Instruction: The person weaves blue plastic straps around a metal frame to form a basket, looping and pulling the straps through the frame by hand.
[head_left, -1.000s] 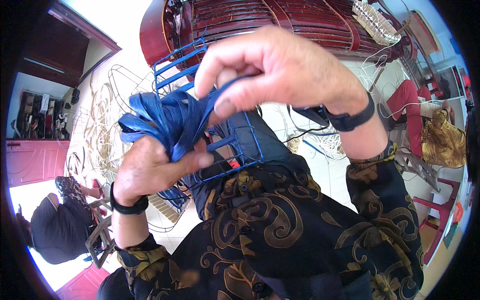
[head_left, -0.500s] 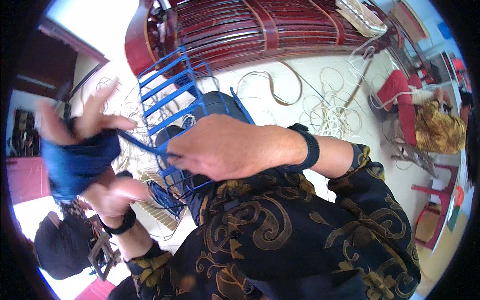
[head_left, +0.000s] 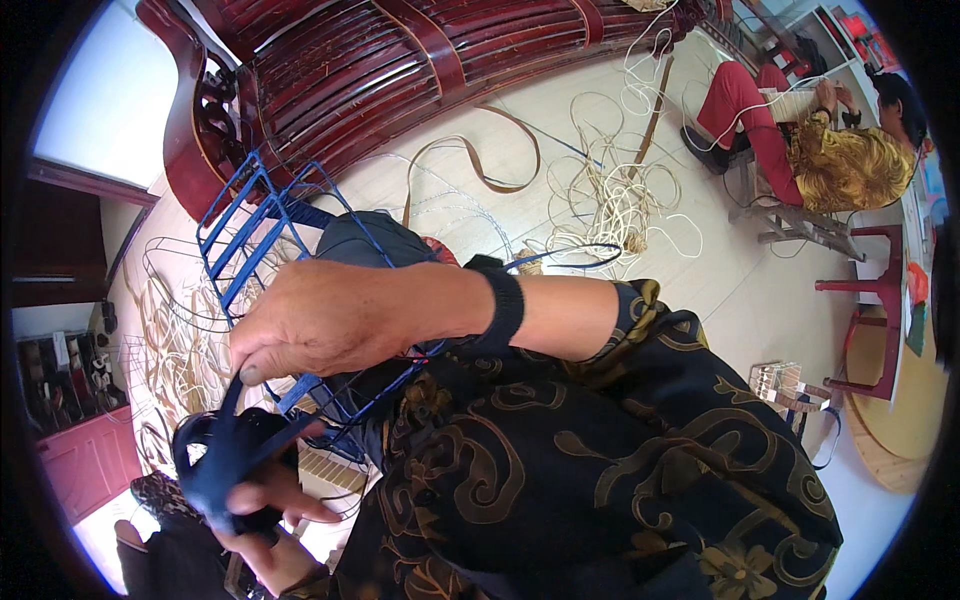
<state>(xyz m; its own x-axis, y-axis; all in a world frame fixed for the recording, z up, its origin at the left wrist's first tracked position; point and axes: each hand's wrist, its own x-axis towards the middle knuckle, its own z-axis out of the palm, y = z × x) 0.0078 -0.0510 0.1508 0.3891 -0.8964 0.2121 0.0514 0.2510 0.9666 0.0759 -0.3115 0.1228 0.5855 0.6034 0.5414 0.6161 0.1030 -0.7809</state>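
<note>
My right hand (head_left: 315, 318) is closed at the fingertips on a flat dark blue strip (head_left: 231, 412). From there the strip runs down to a bundle of the same strip (head_left: 215, 475), looped about my left hand (head_left: 275, 500) at the lower left. Some left fingers stick out from the loops; the rest are covered or blurred. Behind my right hand, a blue wire frame (head_left: 262, 225) with flat blue strips across it leans over my lap. My right hand and forearm hide part of this frame.
A dark red slatted wooden bench (head_left: 350, 70) stands at the back. Pale loose cords (head_left: 620, 205) and a brown strap (head_left: 530, 165) lie on the tiled floor. At the right sits another person (head_left: 840, 165) near a red stool (head_left: 870, 290). A dark-clothed person (head_left: 175, 550) is at lower left.
My right hand has moved left and slightly up, drawing near my left hand. The left hand has dropped lower and turned, with its fingers less spread. The whole view has shifted.
</note>
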